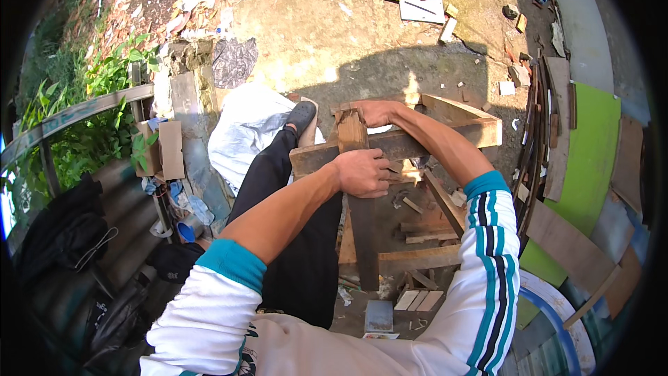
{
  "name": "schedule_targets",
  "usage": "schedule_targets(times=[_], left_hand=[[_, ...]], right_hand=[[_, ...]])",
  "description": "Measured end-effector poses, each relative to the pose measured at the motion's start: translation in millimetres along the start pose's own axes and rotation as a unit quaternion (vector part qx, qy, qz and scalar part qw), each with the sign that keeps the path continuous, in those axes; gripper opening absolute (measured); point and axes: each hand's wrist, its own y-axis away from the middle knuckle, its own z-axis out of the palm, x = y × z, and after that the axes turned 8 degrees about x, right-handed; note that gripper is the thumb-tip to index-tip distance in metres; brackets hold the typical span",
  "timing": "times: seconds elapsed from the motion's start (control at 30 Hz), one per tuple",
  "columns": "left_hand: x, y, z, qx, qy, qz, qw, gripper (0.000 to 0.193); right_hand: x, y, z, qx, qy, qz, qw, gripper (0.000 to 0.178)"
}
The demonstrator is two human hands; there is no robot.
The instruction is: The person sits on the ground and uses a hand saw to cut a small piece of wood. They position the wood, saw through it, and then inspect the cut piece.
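A dark, worn wooden plank (363, 244) lies across the beam of a rough wooden frame (438, 141), its far end splintered and lighter brown. My left hand (363, 173) is closed over the plank just on the near side of the beam, fingers curled across it. At the plank's far end, my right hand (376, 113) is closed around it from behind; the plank hides part of its fingers. My shoe (300, 117) rests beside the frame's left end, on or against a pale piece of wood.
A white sack (243, 129) lies left of my leg. Wood offcuts (419, 299) and a grey box (378, 316) are on the ground below the frame. Boards, including a green panel (591, 146), line the right side. A metal rail (83, 120) and plants stand left.
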Motion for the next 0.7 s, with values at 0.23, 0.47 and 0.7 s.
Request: schedule_targets(times=[0.23, 0.47, 0.7], left_hand=[[2.2, 6.4, 2.6, 0.010, -0.007, -0.008, 1.000, 0.028], [-0.6, 0.7, 2.9, 0.015, 0.000, 0.002, 1.000, 0.031], [1.6, 4.6, 3.6, 0.006, 0.000, -0.010, 1.000, 0.033]], right_hand=[[-67.5, 29.3, -23.0, -0.066, -0.028, 0.027, 0.997, 0.015], [-93.8, 56.6, -40.4, -0.077, -0.039, 0.101, 0.991, 0.010], [-93.5, 97.6, -70.4, -0.040, -0.059, 0.109, 0.992, 0.015]])
